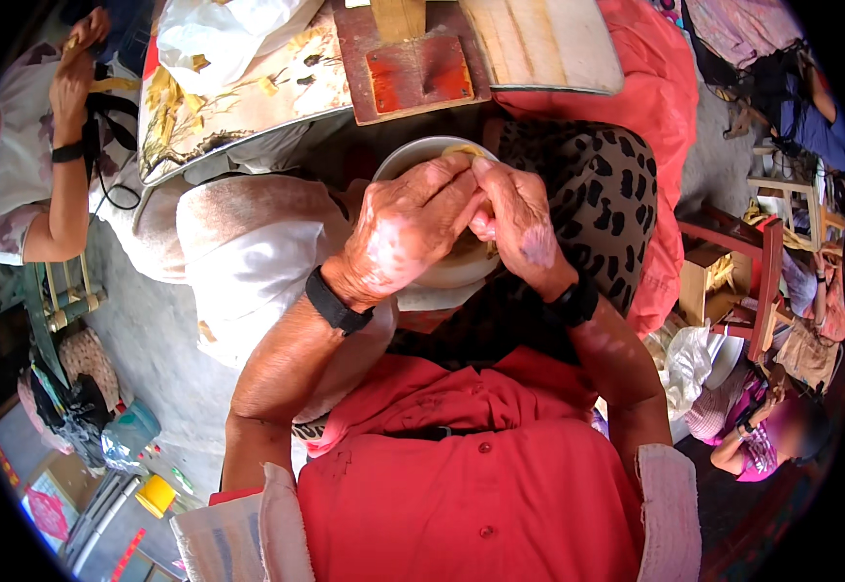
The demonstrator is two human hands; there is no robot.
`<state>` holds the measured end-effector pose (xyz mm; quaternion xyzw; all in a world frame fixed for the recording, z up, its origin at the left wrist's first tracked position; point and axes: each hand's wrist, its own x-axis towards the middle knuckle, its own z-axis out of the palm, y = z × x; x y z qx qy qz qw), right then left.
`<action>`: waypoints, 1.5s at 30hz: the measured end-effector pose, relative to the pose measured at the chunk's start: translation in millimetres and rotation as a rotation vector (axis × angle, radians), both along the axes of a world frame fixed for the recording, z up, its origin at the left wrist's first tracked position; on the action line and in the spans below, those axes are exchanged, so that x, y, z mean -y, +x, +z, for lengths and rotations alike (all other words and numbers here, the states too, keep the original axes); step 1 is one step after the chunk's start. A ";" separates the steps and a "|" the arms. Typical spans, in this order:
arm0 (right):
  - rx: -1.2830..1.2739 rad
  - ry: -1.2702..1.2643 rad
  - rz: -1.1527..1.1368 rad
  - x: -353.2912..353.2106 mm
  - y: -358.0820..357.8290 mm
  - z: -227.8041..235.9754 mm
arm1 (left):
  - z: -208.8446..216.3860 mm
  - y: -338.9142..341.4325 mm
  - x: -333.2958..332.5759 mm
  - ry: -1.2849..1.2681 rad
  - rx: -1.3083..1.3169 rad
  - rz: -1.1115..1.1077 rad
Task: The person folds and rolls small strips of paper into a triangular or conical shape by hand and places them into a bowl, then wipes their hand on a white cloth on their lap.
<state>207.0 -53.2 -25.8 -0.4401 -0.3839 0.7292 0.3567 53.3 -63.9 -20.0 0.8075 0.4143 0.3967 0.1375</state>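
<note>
My left hand and my right hand meet above a white round bucket between my knees. Both are closed, thumbs and fingers pressed together at the fingertips. A small yellowish piece shows just beyond the fingertips, pinched between the two hands; its exact kind cannot be made out. More yellowish-brown stuff shows dimly inside the bucket, mostly hidden beneath my hands. A dark band circles each of my wrists.
Ahead stands a low table bearing yellow strips, a white plastic bag and a wooden block with a red plate. A co-worker sits at left. A red wooden stool and another person are at right.
</note>
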 end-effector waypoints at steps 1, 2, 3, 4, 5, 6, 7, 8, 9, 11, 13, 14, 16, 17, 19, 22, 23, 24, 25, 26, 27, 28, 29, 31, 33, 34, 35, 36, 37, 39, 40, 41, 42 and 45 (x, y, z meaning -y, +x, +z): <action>0.000 -0.029 -0.050 0.2 0.8 0.9 | 0.3 -0.1 -0.6 0.014 0.025 -0.016; 0.000 -0.030 -0.054 -0.7 1.9 1.6 | -0.8 0.7 -0.5 0.013 0.025 -0.020; -0.027 -0.015 -0.062 -2.6 2.7 2.2 | -2.3 1.2 -0.4 -0.016 0.051 -0.028; -0.054 0.001 -0.069 -3.6 3.5 2.4 | -3.1 1.7 -0.4 -0.045 0.076 -0.037; -0.054 0.001 -0.072 -3.1 4.3 1.6 | -2.8 1.9 -0.1 -0.045 0.076 -0.039; -0.057 -0.005 -0.065 -2.5 5.1 -0.1 | -2.5 2.0 0.3 -0.055 0.079 -0.049; -0.060 -0.010 -0.058 -2.1 5.9 -1.1 | -2.0 2.2 1.1 -0.065 0.083 -0.059; -0.061 -0.010 -0.061 -2.3 5.2 0.8 | -0.5 2.5 2.3 -0.066 0.082 -0.062; -0.050 -0.001 -0.085 -2.8 3.2 4.2 | 1.9 2.7 3.9 -0.121 0.130 -0.021; -0.040 0.009 -0.112 -3.2 3.4 5.7 | -2.0 3.0 4.1 -0.226 0.309 0.031; -0.031 0.049 -0.092 -4.4 4.6 5.5 | -1.8 0.4 1.5 -0.311 0.393 0.076; -0.032 0.050 -0.092 -4.2 5.0 6.2 | -1.6 -0.2 0.9 -0.398 0.477 0.122; -0.037 0.067 -0.077 -3.2 5.6 7.2 | -1.3 2.3 2.3 -0.648 0.708 0.143; -0.037 0.067 -0.077 -3.2 6.4 6.6 | -2.6 2.2 0.0 -0.797 0.915 0.132; -0.005 0.083 -0.046 -3.2 8.2 5.1 | -6.8 -0.6 -3.4 -0.985 1.143 0.095; -0.005 0.076 -0.044 -0.9 6.2 4.3 | -2.2 -0.3 -5.9 -1.094 1.346 0.130; -0.004 0.076 -0.043 -1.2 6.7 1.9 | -3.9 -1.0 -6.3 -1.093 1.348 0.131; -0.001 0.128 -0.007 -1.3 8.1 -1.6 | -6.4 -1.9 -6.1 -1.098 1.370 0.123; 0.002 0.181 0.029 -1.4 8.4 -3.4 | -7.7 -2.7 -5.8 -1.103 1.393 0.114; 0.002 0.180 0.031 -1.2 6.8 -2.1 | -6.7 -2.8 -5.7 -1.102 1.395 0.116; 0.021 0.199 0.008 -0.6 4.3 -0.3 | -5.3 -2.5 -5.7 -1.108 1.377 0.118; 0.040 0.218 -0.015 -0.4 2.6 0.6 | -4.4 -2.7 -5.7 -1.114 1.358 0.119; 0.040 0.217 -0.014 -0.5 3.1 -2.8 | -4.5 -3.5 -6.1 -1.113 1.359 0.121; 0.021 0.272 0.073 -0.2 5.7 -10.4 | -4.2 -4.5 -6.6 -1.115 1.281 0.116; 0.012 0.263 0.063 0.3 4.0 -8.2 | -5.0 -2.9 -5.9 -1.087 1.271 0.136; 0.003 0.253 0.053 0.6 3.0 -7.3 | -5.9 -2.7 -5.0 -1.060 1.259 0.154; 0.002 0.254 0.055 0.8 3.1 -7.8 | -9.0 -4.0 -4.2 -1.058 1.260 0.156; 0.013 0.264 0.064 0.4 4.3 -9.1 | -13.1 -5.3 -4.0 -1.065 1.241 0.144; 0.023 0.275 0.073 0.1 4.9 -10.5 | -15.2 -6.0 -4.0 -1.071 1.222 0.132; 0.045 0.274 0.086 0.3 4.2 -14.7 | -15.0 -5.3 -3.0 -1.068 1.229 0.138; 0.067 0.274 0.099 0.6 4.3 -16.7 | -14.7 -4.7 -2.3 -1.065 1.236 0.143; 0.068 0.273 0.098 0.6 5.3 -18.0 | -13.9 -4.1 -2.0 -1.066 1.235 0.142; 0.100 0.290 0.119 -0.1 6.2 -18.8 | -12.0 -4.1 -2.4 -1.083 1.192 0.159; 0.100 0.327 0.125 0.1 6.6 -18.9 | -5.9 -4.8 -3.9 -1.002 1.066 0.104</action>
